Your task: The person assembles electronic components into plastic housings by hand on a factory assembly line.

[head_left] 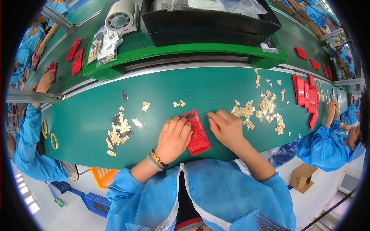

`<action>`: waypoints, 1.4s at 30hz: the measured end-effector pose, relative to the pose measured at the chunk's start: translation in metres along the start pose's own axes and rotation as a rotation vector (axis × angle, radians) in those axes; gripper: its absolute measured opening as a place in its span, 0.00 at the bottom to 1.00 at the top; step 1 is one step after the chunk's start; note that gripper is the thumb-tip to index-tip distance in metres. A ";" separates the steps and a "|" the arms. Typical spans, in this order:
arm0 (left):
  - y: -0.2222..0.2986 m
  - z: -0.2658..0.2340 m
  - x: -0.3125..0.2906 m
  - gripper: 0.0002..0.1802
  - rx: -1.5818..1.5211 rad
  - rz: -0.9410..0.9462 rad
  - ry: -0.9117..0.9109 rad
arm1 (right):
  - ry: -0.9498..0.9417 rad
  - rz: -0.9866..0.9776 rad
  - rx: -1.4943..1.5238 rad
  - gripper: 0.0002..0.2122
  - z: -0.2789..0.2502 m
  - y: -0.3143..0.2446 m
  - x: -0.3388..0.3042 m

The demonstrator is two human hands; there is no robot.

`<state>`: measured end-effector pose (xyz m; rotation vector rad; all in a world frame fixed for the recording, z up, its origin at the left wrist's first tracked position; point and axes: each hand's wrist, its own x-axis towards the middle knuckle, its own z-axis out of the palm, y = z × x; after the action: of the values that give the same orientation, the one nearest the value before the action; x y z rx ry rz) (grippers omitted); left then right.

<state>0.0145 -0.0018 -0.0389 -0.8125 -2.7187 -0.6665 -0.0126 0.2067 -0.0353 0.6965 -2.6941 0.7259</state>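
A flat red plastic casing (pixel 199 138) lies on the green bench in front of me, with a dark strip across its far end. My left hand (pixel 174 138) rests on its left side, fingers bent over the edge and closed against it. To the right of the casing, apart from it, my right hand (pixel 226 128) is closed, thumb and index finger pinched together; anything between them is too small to make out. Two small cream pieces (pixel 179 103) lie beyond the casing. A pile of cream and dark grey pieces (pixel 118 133) sits to the left, and more cream pieces (pixel 266 106) spread to the right.
Several red casings (pixel 306 94) are stacked at the right. Tape rolls (pixel 54 141) lie at the left edge. Across the back, a green raised shelf (pixel 185 49) carries a black bin (pixel 208 29) and a white fan (pixel 121 16). Co-workers in blue (pixel 325 144) sit on both sides.
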 end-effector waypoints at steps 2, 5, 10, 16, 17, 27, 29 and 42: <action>-0.001 0.008 0.003 0.18 0.002 -0.011 0.044 | -0.024 0.086 0.038 0.10 -0.023 0.010 -0.015; 0.004 0.014 0.012 0.21 0.076 -0.042 0.042 | 0.161 0.335 -0.073 0.11 -0.061 0.074 -0.033; 0.002 0.010 0.011 0.23 0.256 -0.006 -0.023 | 0.341 0.452 -0.593 0.16 -0.145 0.235 -0.070; 0.018 -0.004 0.013 0.33 0.326 -0.010 -0.148 | 0.065 0.773 -0.559 0.30 -0.182 0.337 -0.086; 0.022 -0.010 0.011 0.36 0.166 -0.104 -0.155 | -0.006 0.789 -0.638 0.31 -0.180 0.342 -0.087; -0.104 0.002 0.077 0.21 0.210 0.244 -0.012 | 0.027 0.727 -0.801 0.27 -0.170 0.336 -0.077; -0.131 -0.020 0.132 0.17 0.334 -0.268 -0.347 | 0.074 0.751 -0.816 0.26 -0.180 0.353 -0.098; -0.004 -0.012 0.010 0.46 -1.508 -0.558 0.036 | -0.116 -0.086 0.146 0.22 -0.022 -0.032 0.004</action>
<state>0.0045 -0.0061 -0.0267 -0.1160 -1.9390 -2.8432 0.0032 0.1926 -0.0026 0.9106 -2.7145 0.8927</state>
